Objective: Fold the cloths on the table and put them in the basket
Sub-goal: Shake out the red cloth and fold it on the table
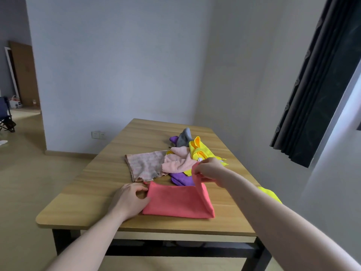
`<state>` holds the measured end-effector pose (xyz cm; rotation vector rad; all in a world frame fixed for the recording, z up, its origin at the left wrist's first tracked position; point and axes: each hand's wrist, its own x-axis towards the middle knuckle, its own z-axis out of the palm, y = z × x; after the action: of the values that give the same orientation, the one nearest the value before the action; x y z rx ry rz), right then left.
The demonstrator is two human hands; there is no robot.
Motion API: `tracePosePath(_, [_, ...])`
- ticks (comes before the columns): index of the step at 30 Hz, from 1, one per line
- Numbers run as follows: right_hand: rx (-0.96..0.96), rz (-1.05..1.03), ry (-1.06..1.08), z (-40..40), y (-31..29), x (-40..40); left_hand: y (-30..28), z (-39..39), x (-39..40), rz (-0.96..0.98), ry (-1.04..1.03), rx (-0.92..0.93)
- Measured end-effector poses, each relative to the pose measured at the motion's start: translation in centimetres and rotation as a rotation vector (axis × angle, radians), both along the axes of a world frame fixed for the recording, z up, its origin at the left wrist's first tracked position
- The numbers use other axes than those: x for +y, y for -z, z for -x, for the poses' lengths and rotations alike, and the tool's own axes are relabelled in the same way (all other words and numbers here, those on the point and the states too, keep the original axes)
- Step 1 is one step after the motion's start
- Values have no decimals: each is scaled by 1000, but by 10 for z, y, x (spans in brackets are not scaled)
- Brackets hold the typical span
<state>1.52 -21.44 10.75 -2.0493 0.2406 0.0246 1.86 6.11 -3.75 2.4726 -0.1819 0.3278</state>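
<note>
A coral-red cloth (175, 201) lies partly folded near the front of the wooden table (93, 184). My left hand (130, 200) pinches its left edge against the tabletop. My right hand (212, 170) grips the cloth's right edge and holds it lifted above the table. Behind it lies a heap of loose cloths: a pale patterned one (145, 167), a pink one (178, 162), a purple one (181, 179), a yellow one (201, 151) and a grey one (184, 136). No basket is in view.
A yellow thing (270, 193) shows past the table's right edge behind my right forearm. A dark curtain (320, 79) hangs at the right. A wall stands behind the table; a doorway and a folding chair (6, 119) are at the far left.
</note>
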Motion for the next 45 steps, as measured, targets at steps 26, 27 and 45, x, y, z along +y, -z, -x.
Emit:
tracePosePath(26, [-272,262,11,12,74,37,-4,-4,2,154,-25,17])
tracePosePath(27, [-277,288,43,15,76,25,-5,-3,0,157,-21,25])
tracePosePath(45, [150,195,30,15,87,-14,-3,1,-4,-26,-6,-5])
